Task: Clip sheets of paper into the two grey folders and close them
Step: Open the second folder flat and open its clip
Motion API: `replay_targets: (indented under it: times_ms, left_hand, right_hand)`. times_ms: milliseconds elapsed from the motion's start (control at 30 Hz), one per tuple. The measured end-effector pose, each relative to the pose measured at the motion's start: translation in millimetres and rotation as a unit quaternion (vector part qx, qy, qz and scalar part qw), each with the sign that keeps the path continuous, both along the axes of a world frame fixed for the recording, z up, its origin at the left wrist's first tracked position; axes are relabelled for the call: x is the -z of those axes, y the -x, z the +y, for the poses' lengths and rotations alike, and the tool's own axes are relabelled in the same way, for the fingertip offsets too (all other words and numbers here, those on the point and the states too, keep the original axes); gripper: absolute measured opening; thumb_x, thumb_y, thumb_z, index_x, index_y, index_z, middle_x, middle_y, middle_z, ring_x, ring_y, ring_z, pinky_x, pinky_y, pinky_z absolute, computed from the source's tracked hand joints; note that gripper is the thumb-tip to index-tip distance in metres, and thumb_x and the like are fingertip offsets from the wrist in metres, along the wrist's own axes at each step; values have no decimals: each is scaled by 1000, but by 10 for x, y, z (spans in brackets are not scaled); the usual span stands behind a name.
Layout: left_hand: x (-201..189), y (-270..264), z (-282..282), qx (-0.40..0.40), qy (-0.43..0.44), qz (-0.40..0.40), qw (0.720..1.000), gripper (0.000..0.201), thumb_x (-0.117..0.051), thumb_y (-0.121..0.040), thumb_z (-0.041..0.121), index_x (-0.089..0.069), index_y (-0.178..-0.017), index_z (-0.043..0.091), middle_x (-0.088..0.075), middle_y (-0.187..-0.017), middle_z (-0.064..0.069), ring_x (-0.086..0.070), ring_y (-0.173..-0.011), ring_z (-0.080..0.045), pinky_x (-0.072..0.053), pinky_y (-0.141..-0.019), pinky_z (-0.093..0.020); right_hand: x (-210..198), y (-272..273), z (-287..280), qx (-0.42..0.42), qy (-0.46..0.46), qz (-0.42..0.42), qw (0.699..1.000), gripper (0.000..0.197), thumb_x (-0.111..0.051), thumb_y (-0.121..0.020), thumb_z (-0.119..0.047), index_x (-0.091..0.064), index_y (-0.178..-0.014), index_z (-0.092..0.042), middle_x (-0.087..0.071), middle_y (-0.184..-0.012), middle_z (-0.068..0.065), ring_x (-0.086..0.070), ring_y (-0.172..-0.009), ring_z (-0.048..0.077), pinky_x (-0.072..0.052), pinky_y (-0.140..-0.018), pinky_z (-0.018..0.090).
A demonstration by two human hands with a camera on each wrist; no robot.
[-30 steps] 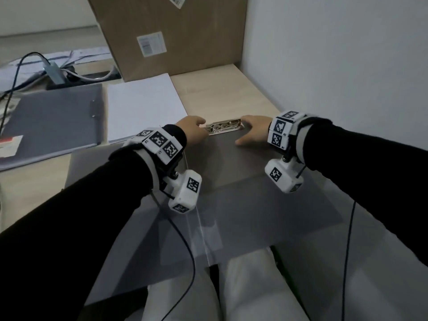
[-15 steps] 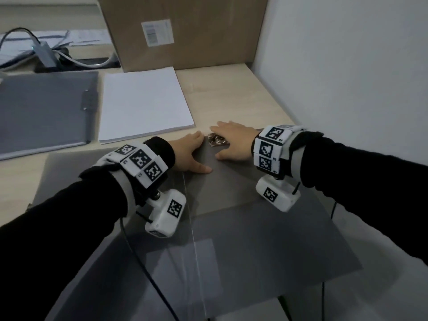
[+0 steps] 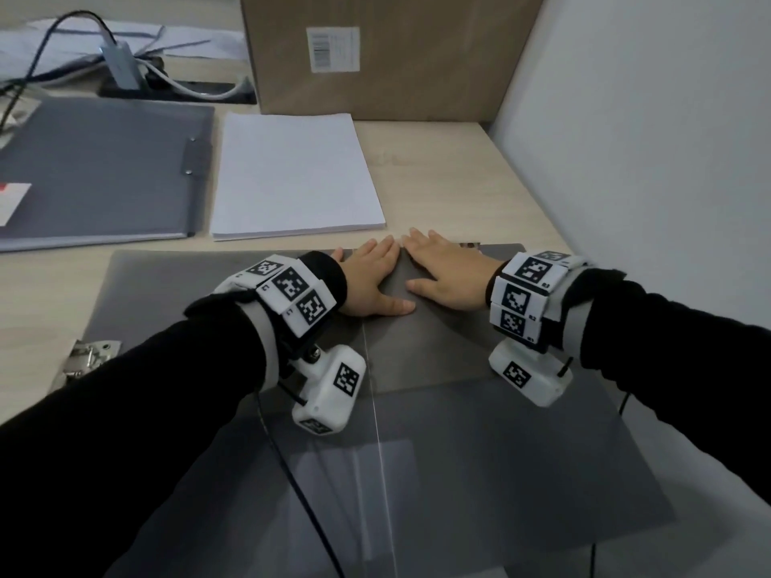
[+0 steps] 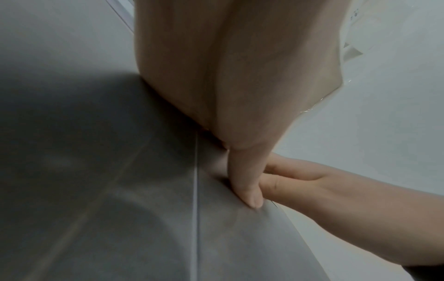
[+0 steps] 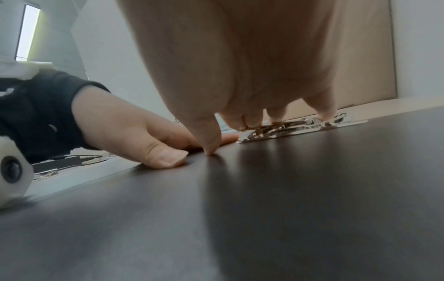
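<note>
An open grey folder lies in front of me, its fold line running toward me. My left hand lies flat on it, fingers straight, thumb pressed down. Beside it, thumbs almost touching, my right hand is also flat; its fingertips rest on the folder's metal clip at the far edge, which it mostly hides in the head view. A stack of white paper sits just beyond the hands. The second grey folder lies closed at the back left.
A cardboard box stands at the back against the white wall on the right. Cables and an adapter lie at the back left. Another metal clip shows by the open folder's left edge.
Both hands held the ends of the clip a second ago. The left hand has flattened onto the folder, and the right hand has slid over the clip and covers it.
</note>
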State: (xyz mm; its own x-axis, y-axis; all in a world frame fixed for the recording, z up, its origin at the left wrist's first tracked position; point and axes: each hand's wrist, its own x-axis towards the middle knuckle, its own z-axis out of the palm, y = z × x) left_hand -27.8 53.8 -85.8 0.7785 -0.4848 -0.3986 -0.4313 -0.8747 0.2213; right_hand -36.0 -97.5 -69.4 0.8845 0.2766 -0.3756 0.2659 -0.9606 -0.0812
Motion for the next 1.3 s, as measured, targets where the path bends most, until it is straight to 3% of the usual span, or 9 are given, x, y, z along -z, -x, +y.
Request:
replay_targets:
  times_ms: [200,367,667,1000,1133,1300]
  left_hand:
    - [5,3,-12,0,-6,-4,1000,94,-41,-88,59,10,-151,12,14,-160,-1,7,-149,-17,-1,-119,-49]
    - [16,11,-16,-7,-3,-11,1000,92,-42,-89,57,9,-151,12,13,-160,-1,7,-149,-18,-1,-118,-49]
    - [26,-1,-25,-5,-20,-16,1000,91,-40,-89,59,9,-151,13,14,-160,-3,8,-149,-20,-1,-118,-46]
    - [8,33,-42,-10,-20,-24,999,92,-41,-90,57,7,-151,9,11,-161,-4,7,-149,-21,-2,-118,-43]
    - [0,74,-58,-21,-7,-39,999,91,-42,-90,55,5,-151,6,8,-161,-7,5,-149,-22,-1,-118,-36]
    - [3,61,-31,-30,-4,-29,999,94,-42,-89,58,6,-151,6,10,-160,-9,5,-149,-23,-2,-118,-38]
  right_hand:
    - [24,-12,23,-3,41,5,999,70,-34,-97,-43,1,-153,-21,7,-161,-2,4,-149,15,-10,-118,54]
    - [42,6,45,-11,75,9,997,71,-27,-97,-49,7,-152,-20,12,-161,-4,7,-149,15,-4,-116,54]
    - [27,68,23,-1,59,12,998,69,-25,-97,-49,4,-152,-20,9,-161,-5,5,-149,12,0,-117,51]
    - [76,38,27,-29,128,-11,991,65,-13,-98,-50,10,-151,-20,12,-161,-6,6,-149,9,12,-115,50]
    - [70,15,55,-34,137,-12,990,65,-15,-98,-48,8,-152,-20,10,-161,-5,5,-149,9,11,-115,51]
    - [31,97,-42,-70,133,-14,989,64,-17,-100,-44,9,-152,-19,8,-161,-4,3,-149,10,8,-116,50]
